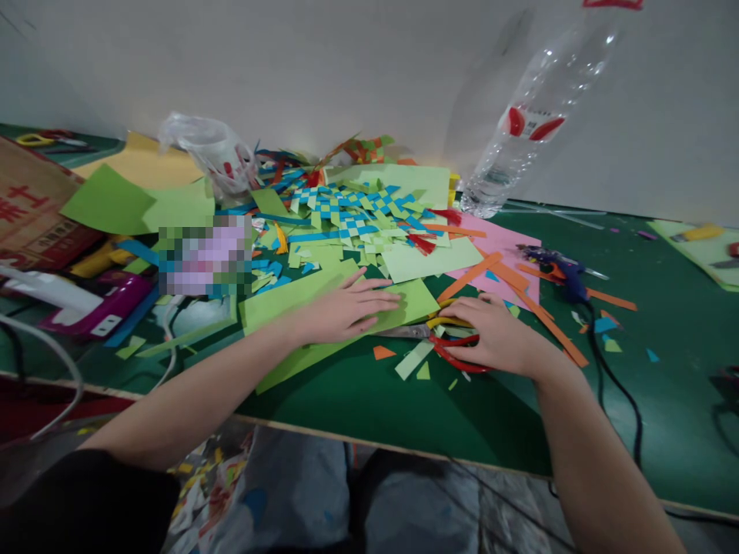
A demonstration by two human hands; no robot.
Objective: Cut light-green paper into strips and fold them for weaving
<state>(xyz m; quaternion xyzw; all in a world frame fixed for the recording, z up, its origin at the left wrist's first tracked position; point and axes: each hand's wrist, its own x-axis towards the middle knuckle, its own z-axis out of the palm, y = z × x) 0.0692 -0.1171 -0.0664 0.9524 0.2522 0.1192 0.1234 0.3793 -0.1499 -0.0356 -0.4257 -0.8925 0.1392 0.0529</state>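
My left hand (352, 308) lies with fingers spread on a light green paper sheet (294, 308) near the table's front. Under my right hand (490, 327) are scissors (430, 331) with one red and one yellow handle, their blades pointing left toward the sheet. The right fingers are bent around the scissor handles. Beside the blades lies a pale green strip (414, 359). Behind my hands, a pile of woven blue and green paper pieces (352, 211) spreads over the table, next to a pale green sheet (430, 259).
A tall plastic bottle (534, 123) leans at the back right. A glue gun (569, 278) with a black cable, orange strips (543, 319) and pink paper (513, 235) lie to the right. On the left are a bagged cup (222, 158), a cardboard box (38, 204) and a purple object (104, 304).
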